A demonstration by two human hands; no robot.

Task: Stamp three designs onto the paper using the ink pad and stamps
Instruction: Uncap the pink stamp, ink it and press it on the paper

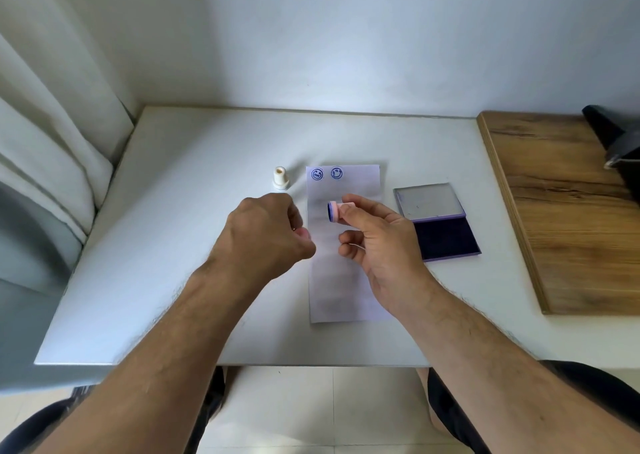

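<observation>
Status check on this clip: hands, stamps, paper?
Right hand holds pink stamp above paper. Left hand curled, contents unclear. Two prints done. Ink pad open, path clear.

The stamp (335, 211) pinched in the right hand (381, 242) is pale pink, its face dark with blue ink. Beyond that grip, the white paper (346, 280) carries two blue smiley-face prints (327, 174). Left of the grip stands a cream-white stamp (280, 178). To its right, the ink pad (446, 239) is deep navy in a lilac case, the lid's inside apparently silvery grey. The table (173, 246) is plain white; the board (571, 211) shows brown wood grain.
</observation>
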